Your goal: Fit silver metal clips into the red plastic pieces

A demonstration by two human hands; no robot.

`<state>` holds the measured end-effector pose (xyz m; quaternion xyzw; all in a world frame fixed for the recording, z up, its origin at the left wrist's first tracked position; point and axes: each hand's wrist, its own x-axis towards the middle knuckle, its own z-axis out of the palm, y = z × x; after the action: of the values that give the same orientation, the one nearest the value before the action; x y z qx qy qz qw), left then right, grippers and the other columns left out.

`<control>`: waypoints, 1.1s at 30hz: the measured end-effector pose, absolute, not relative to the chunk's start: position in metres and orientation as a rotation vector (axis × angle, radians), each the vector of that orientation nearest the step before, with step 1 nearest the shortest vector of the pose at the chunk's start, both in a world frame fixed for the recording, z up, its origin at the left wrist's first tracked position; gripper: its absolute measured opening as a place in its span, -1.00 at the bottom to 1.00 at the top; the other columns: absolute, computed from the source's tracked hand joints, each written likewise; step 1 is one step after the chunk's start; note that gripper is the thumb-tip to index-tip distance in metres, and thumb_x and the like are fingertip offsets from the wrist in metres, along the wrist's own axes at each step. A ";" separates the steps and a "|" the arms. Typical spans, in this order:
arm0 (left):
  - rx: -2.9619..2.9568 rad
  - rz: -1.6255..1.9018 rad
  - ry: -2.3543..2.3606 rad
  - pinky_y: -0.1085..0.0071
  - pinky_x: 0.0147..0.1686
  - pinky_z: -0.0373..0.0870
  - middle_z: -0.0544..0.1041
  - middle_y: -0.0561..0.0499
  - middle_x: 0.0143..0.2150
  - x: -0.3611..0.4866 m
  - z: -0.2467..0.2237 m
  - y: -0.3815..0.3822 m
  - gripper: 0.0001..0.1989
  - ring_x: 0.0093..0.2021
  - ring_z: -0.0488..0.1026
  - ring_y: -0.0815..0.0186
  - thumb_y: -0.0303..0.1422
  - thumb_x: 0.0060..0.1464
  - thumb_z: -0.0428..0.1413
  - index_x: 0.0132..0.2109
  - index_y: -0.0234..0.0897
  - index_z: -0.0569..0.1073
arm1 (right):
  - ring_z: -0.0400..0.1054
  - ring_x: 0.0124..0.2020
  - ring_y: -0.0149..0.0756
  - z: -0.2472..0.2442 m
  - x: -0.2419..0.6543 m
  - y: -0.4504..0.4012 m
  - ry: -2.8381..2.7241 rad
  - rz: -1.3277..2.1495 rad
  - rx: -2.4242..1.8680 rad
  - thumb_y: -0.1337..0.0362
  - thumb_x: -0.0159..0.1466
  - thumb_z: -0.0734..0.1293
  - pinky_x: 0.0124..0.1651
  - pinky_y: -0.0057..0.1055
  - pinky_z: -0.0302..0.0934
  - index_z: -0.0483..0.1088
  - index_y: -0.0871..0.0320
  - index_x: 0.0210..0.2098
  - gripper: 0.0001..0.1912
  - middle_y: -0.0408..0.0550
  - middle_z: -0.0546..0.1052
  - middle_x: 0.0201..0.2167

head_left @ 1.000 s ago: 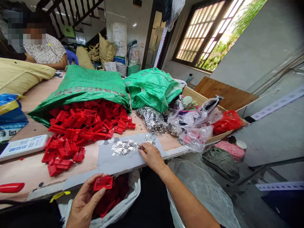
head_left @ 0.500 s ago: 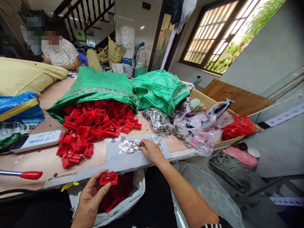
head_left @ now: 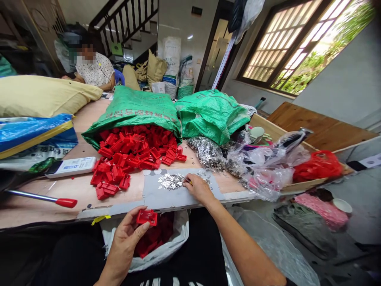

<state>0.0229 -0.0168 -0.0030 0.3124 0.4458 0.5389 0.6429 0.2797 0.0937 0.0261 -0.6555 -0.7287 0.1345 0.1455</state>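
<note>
Between its thumb and fingers my left hand (head_left: 128, 234) grips a red plastic part (head_left: 147, 217), held above a white sack (head_left: 181, 234) of red parts in front of the table edge. My right hand (head_left: 198, 187) is closed in a pinch at the right side of a pile of small silver metal pieces (head_left: 171, 181). Whatever its fingertips hold is too small to name. The silver pieces lie on a grey sheet (head_left: 154, 200). Behind the sheet, many red parts (head_left: 127, 153) spill from a green woven bag (head_left: 139, 107).
A second green bag (head_left: 208, 113) and clear bags of metal pieces (head_left: 205, 153) stand behind the sheet. A red-handled lever (head_left: 66, 203) and a white box (head_left: 73, 167) are at left. A wooden tray (head_left: 309, 185) holds plastic bags at right. A person (head_left: 95, 71) sits across the table.
The camera view has turned left, so the scene sits further right. My left hand still holds the red part, and my right hand stays at the silver pile.
</note>
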 end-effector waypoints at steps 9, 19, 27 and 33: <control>0.618 1.210 0.998 0.43 -0.15 0.51 0.60 -0.02 -0.15 0.023 0.010 -0.019 -0.52 -0.21 0.55 0.28 -0.29 -0.12 0.33 -0.01 -0.24 0.45 | 0.35 -0.34 -0.28 0.020 0.285 0.088 -1.967 0.404 -1.881 0.37 0.22 0.30 -0.35 -0.46 0.00 0.32 0.13 -0.28 -0.92 -0.10 0.50 -0.37; 0.588 1.201 0.944 0.42 -0.15 0.49 0.60 -0.03 -0.17 0.022 0.021 -0.010 -0.47 -0.21 0.52 0.30 -0.30 -0.07 0.30 0.09 -0.21 0.44 | 0.35 -0.30 -0.34 0.033 0.272 0.077 -1.931 0.589 -1.539 0.36 0.21 0.28 -0.20 -0.45 0.15 0.39 0.13 -0.35 -0.96 -0.14 0.49 -0.36; 0.597 1.220 0.871 0.44 -0.20 0.45 0.57 0.00 -0.20 0.026 0.029 -0.001 -0.52 -0.25 0.49 0.35 -0.34 -0.02 0.26 0.10 -0.17 0.44 | 0.22 -0.51 -0.44 0.053 0.209 0.035 -1.840 1.164 -1.156 0.30 0.24 0.33 -0.41 -0.51 0.09 0.42 0.14 -0.35 -0.95 -0.23 0.39 -0.51; 0.535 1.201 0.767 0.42 -0.18 0.43 0.58 -0.02 -0.22 0.024 0.035 0.004 -0.58 -0.23 0.51 0.31 -0.38 0.01 0.23 0.07 -0.19 0.46 | 0.30 -0.37 -0.38 0.054 0.200 0.033 -1.976 1.044 -0.949 0.37 0.22 0.38 -0.31 -0.49 0.15 0.46 0.15 -0.37 -0.98 -0.14 0.43 -0.41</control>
<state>0.0237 0.0037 0.0350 0.2425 0.3475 0.5441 0.7242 0.1997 0.0331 0.0540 -0.3663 -0.7625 0.4030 0.3493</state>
